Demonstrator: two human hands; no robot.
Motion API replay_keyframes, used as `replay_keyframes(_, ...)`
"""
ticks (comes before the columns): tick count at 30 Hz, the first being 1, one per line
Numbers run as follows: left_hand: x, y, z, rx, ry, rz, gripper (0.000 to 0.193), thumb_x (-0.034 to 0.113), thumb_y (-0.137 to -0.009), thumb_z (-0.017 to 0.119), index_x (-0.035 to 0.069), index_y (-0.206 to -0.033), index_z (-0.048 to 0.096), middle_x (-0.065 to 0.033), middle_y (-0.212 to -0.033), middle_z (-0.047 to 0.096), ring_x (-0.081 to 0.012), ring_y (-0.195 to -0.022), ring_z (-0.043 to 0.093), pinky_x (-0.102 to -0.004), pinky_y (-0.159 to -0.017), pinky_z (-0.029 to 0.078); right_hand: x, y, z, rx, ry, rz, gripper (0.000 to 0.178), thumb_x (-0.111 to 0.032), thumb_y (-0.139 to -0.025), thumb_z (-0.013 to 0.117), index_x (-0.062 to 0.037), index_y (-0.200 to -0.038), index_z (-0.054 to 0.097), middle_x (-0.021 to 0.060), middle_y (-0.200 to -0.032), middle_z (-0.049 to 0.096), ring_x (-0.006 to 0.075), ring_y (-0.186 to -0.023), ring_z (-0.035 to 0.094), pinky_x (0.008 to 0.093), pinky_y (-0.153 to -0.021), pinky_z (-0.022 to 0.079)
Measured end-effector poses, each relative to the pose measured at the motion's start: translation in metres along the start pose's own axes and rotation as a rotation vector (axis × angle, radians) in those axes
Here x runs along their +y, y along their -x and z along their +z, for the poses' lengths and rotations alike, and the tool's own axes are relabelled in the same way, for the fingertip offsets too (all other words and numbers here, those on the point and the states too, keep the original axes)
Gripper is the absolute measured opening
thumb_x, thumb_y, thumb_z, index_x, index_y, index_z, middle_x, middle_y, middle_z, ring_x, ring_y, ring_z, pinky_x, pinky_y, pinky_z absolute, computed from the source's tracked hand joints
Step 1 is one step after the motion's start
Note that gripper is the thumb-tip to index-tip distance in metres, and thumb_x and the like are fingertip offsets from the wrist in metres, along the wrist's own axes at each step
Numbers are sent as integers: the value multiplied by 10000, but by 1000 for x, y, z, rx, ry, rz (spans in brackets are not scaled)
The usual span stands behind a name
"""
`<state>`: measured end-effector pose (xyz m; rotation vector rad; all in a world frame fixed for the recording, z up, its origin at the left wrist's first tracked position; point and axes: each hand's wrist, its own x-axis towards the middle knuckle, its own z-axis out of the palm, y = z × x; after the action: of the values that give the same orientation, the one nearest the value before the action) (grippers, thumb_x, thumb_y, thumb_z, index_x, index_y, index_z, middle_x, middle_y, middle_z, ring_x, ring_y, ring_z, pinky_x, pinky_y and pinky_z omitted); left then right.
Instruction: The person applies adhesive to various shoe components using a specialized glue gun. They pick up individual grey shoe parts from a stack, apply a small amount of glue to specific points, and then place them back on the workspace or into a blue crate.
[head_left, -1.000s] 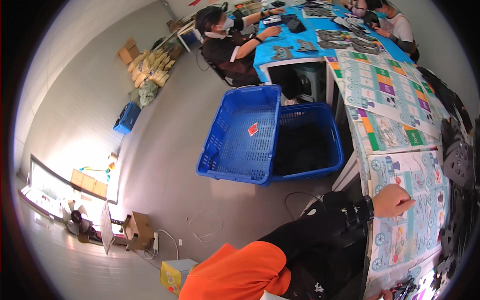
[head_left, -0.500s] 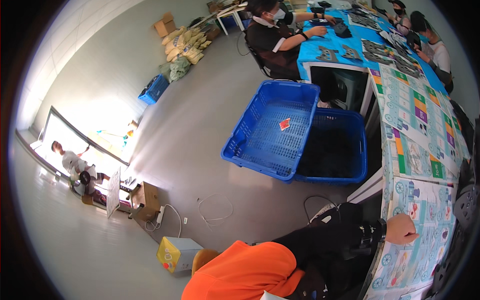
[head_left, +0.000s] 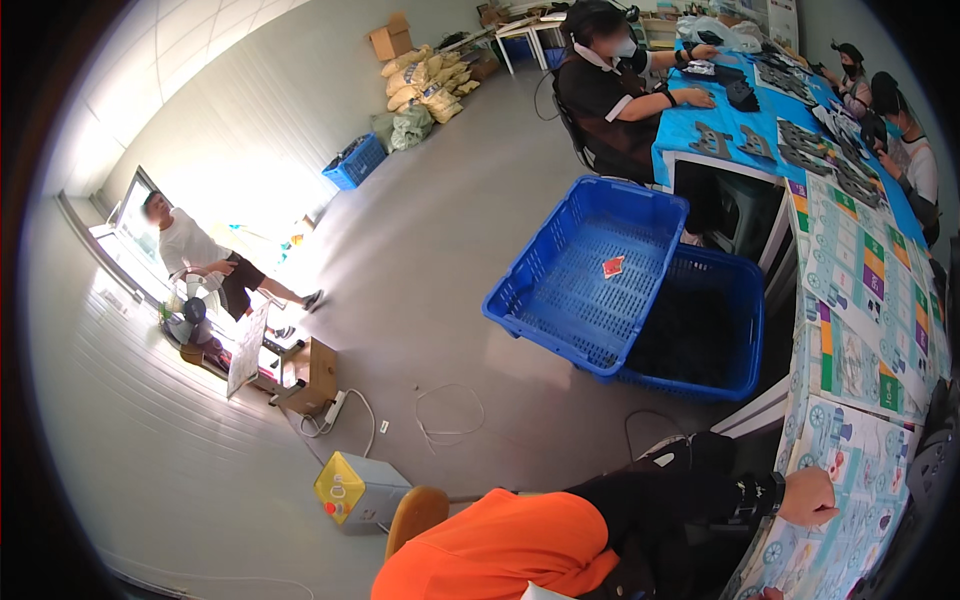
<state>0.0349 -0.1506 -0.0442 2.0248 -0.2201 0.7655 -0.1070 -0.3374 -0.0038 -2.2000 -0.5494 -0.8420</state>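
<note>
Left hand (head_left: 808,497): curled, rested on patterned table cover (head_left: 865,465), presumably for support; anything gripped cannot be told. Right hand (head_left: 769,594): cropped, state undeterminable. Upper crate (head_left: 565,265): set askew over lower crate (head_left: 757,330), dark contents (head_left: 690,335) left exposed.

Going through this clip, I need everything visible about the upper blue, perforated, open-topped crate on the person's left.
The blue, perforated, open-topped crate looks like rigid plastic: rectangular, with a thick rim, slotted walls and a fine-meshed base. Its open side faces up, and a small red-and-white patch shows on its base. It overlaps the left part of a second blue crate with dark contents; what supports it underneath is hidden. No hand touches it.
</note>
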Motion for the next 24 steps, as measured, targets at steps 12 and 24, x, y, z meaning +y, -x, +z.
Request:
replay_keyframes(12, -1, 1, 0, -1, 39, -23, 397, 252, -904, 715, 13, -605, 611, -214, -643, 598, -463, -647, 601, -560, -607, 425, 0, -2, 1, 33, -22, -61, 259, -240, -1091, 635, -45, -932, 694, 134, -890, 678, 345, -809, 657, 473, -793, 550)
replay_keyframes(24, 2, 2, -3, 2, 40, -24, 397, 256, -920, 708, 1, -622, 650, -223, -631, 605, -460, -611, 613, -546, -585, 446, -2, -1, 1, 45, 7, -61, 284, -277, -1095, 668, -57, -921, 708, 113, -875, 682, 330, -810, 670, 459, -788, 553)
